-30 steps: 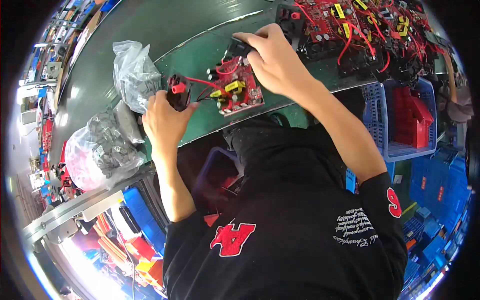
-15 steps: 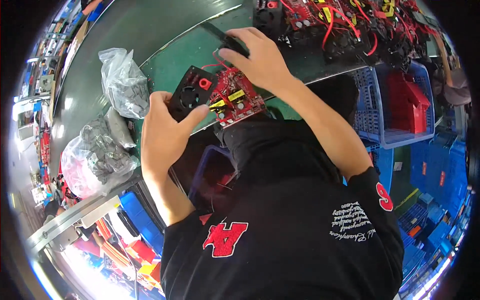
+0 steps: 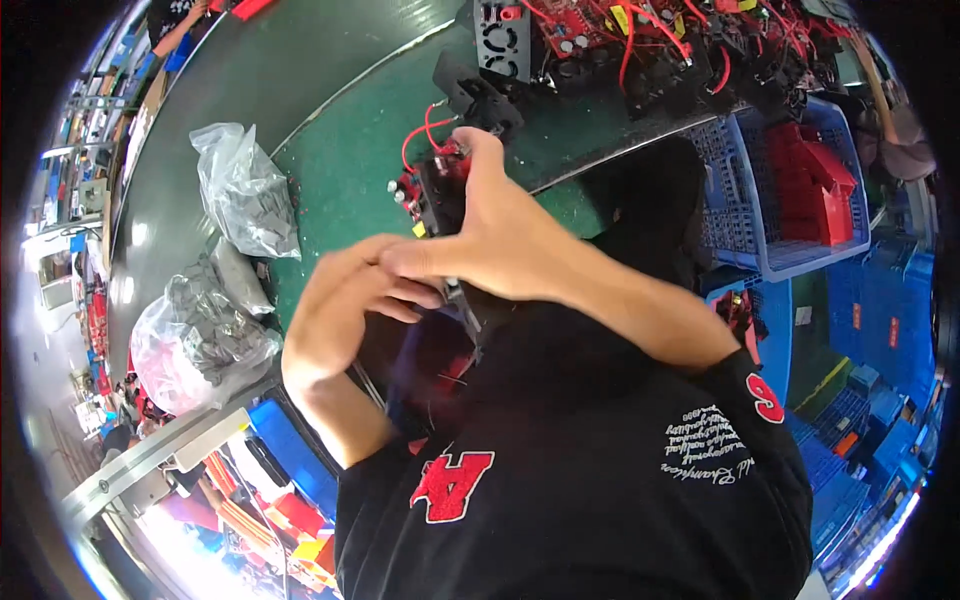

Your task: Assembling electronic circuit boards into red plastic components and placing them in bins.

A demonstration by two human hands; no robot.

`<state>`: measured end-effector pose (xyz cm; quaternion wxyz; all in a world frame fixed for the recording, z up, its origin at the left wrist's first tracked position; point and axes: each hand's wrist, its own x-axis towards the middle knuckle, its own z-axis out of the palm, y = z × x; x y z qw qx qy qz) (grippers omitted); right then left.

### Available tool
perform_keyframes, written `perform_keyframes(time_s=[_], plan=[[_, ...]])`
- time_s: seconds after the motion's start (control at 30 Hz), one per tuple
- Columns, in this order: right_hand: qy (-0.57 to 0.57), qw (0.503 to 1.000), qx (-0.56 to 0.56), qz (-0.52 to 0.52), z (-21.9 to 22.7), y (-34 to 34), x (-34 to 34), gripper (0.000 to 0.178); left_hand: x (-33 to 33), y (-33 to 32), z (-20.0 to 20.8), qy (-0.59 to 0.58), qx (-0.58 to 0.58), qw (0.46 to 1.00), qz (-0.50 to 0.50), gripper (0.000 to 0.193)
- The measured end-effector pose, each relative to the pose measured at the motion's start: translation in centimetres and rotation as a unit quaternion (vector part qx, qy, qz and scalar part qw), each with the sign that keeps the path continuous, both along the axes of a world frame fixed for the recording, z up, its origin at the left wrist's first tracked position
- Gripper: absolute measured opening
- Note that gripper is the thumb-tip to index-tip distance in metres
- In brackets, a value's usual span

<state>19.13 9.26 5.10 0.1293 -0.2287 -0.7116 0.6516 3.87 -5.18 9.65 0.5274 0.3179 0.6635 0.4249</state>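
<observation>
A red circuit board [image 3: 407, 195] with black heat sinks stands tilted on its edge, its face turned left. My right hand [image 3: 490, 235] spans it from above, closed on it with the fingertips at the far end and the thumb at the near end. My left hand [image 3: 340, 300] is at the board's near end, against the right thumb; its fingers are curved, partly hidden and blurred by motion. Red wires [image 3: 412, 140] loop from the board's far end toward a black plastic panel [image 3: 478, 98] lying on the green mat [image 3: 340, 150].
A grey panel with fan grilles [image 3: 500, 42] and several red boards [image 3: 600, 35] with wires lie at the back. Plastic bags of grey parts [image 3: 243, 190] sit left. A blue crate [image 3: 750, 190] with red parts stands right. Below the bench edge is a blue bin [image 3: 285, 450].
The board has been turned up on its edge. My right hand moved from the black piece down to the board; my left hand let go of the fan panel and moved nearer.
</observation>
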Motion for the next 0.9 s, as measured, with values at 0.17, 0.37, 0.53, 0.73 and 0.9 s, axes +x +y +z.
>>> perform_keyframes(time_s=[0.17,0.37,0.53,0.73,0.9], plan=[[-0.038,0.922,0.232,0.308,3.3,3.0,-2.1,0.076,-6.1,5.7,-6.5,0.506,0.197,0.837,0.067,0.059],[-0.115,0.792,0.458,0.387,6.3,5.2,-4.1,0.059,-13.1,7.2,-9.3,0.696,0.021,0.707,-0.126,0.083],[-0.064,0.901,0.4,0.155,1.3,6.0,-0.4,0.074,-13.7,5.4,-9.2,0.28,-0.029,0.946,-0.163,0.044],[0.04,0.979,-0.156,-0.128,-6.3,3.0,3.0,0.035,-9.6,3.0,-7.8,0.25,-0.1,0.961,-0.063,0.035],[0.15,0.937,-0.256,-0.187,-9.2,0.1,2.1,0.04,-5.5,5.2,-3.6,0.288,-0.07,0.952,-0.068,0.036]])
